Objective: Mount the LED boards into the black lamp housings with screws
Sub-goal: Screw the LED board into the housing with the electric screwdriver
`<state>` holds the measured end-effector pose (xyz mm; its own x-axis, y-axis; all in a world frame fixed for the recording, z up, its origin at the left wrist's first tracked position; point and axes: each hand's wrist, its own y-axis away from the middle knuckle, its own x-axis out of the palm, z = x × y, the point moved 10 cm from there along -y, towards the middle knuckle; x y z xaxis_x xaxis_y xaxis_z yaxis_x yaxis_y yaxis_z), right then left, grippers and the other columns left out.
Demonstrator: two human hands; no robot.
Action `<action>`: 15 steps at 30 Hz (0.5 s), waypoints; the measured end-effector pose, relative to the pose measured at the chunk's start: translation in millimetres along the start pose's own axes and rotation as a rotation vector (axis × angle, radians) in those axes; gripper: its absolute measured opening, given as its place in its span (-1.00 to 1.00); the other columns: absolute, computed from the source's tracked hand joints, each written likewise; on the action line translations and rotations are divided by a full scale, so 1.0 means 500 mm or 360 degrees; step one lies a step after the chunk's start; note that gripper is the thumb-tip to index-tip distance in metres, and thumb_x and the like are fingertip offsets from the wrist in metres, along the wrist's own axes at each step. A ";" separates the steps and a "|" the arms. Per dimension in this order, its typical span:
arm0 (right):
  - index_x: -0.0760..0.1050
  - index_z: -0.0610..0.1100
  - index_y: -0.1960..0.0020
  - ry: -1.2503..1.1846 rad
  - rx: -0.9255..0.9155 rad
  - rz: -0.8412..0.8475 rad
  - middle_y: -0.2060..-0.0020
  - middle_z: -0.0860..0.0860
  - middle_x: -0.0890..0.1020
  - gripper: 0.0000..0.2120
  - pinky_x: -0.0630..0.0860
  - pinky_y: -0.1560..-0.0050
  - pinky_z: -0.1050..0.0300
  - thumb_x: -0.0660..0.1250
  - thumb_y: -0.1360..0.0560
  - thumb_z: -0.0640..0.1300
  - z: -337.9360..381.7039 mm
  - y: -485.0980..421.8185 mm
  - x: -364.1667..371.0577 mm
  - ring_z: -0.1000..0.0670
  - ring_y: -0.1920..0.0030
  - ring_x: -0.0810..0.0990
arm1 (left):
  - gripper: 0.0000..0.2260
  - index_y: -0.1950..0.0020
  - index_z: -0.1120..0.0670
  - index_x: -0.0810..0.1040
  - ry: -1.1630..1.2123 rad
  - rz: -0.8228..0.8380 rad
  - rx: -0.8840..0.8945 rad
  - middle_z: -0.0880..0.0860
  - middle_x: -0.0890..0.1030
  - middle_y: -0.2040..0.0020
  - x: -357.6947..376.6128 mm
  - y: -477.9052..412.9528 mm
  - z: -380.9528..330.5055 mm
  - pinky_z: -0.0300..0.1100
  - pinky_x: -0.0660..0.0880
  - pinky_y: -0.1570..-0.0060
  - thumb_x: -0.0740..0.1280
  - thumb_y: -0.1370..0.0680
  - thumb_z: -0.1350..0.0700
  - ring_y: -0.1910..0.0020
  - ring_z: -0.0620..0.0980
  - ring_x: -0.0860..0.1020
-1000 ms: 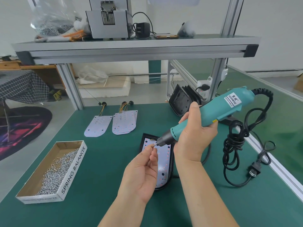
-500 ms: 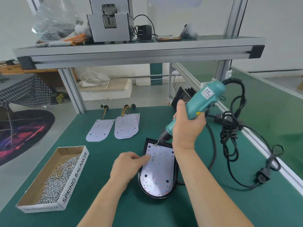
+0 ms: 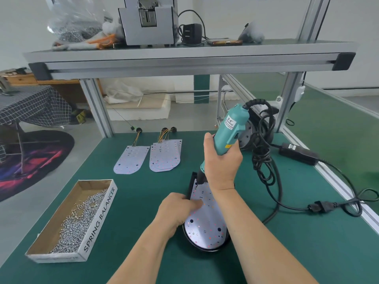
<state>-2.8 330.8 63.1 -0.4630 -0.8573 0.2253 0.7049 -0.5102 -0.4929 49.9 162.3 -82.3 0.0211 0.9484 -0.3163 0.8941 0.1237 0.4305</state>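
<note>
A black lamp housing (image 3: 190,182) lies on the green mat with a white LED board (image 3: 205,226) seated in it. My right hand (image 3: 222,167) grips a teal electric screwdriver (image 3: 231,128), held nearly upright. Its bit touches the board's far left corner. My left hand (image 3: 177,210) holds the housing's left rim, with fingers lying over onto the board. A cardboard box of small silver screws (image 3: 71,220) sits to the left. Spare LED boards lie further back: a single one (image 3: 131,158) and a small stack (image 3: 165,156), both with wire leads.
The screwdriver's black cable (image 3: 264,158) hangs coiled on the right and trails to a plug (image 3: 320,207) and a power adapter (image 3: 297,153). More black housings (image 3: 246,136) stand behind the tool. An aluminium shelf (image 3: 184,58) crosses overhead.
The screwdriver swung from tilted to nearly upright and came down onto the board's far left corner. My left hand left the bit tip and dropped onto the housing's left rim.
</note>
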 end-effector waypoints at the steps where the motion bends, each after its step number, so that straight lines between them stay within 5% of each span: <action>1: 0.37 -0.03 0.27 0.0006 -0.0028 0.0017 0.46 0.17 0.47 -0.71 0.44 0.34 0.17 0.40 -0.40 0.12 0.003 0.000 0.003 0.12 0.44 0.42 | -0.42 -0.05 0.30 0.64 -0.0011 -0.0008 0.0006 0.22 0.70 -0.04 0.000 0.000 0.000 0.06 0.57 -0.11 0.44 -0.20 -0.09 0.14 0.08 0.61; 8: 0.30 0.02 0.29 0.0040 -0.0098 0.0079 0.49 0.19 0.43 -0.70 0.35 0.39 0.31 0.40 -0.41 0.09 0.010 0.003 0.017 0.11 0.48 0.38 | -0.47 -0.02 0.24 0.68 -0.0062 -0.0030 0.0022 0.17 0.72 -0.01 -0.001 0.004 -0.006 0.12 0.54 -0.19 0.44 -0.21 -0.10 -0.09 0.22 0.66; 15: 0.32 -0.05 0.27 0.0071 0.0031 0.0199 0.47 0.06 0.42 -0.67 0.48 0.38 -0.11 0.40 -0.40 0.11 -0.018 0.003 0.035 -0.03 0.45 0.41 | -0.47 0.00 0.22 0.69 -0.0068 -0.0084 -0.0011 0.14 0.72 0.01 -0.008 0.005 0.001 0.11 0.55 -0.18 0.45 -0.19 -0.11 0.06 0.14 0.69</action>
<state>-14.5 315.8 58.7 -0.3938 -0.9106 0.1255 0.7685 -0.4011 -0.4985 52.3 158.8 -80.2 -0.0069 0.9271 -0.3747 0.8915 0.1754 0.4177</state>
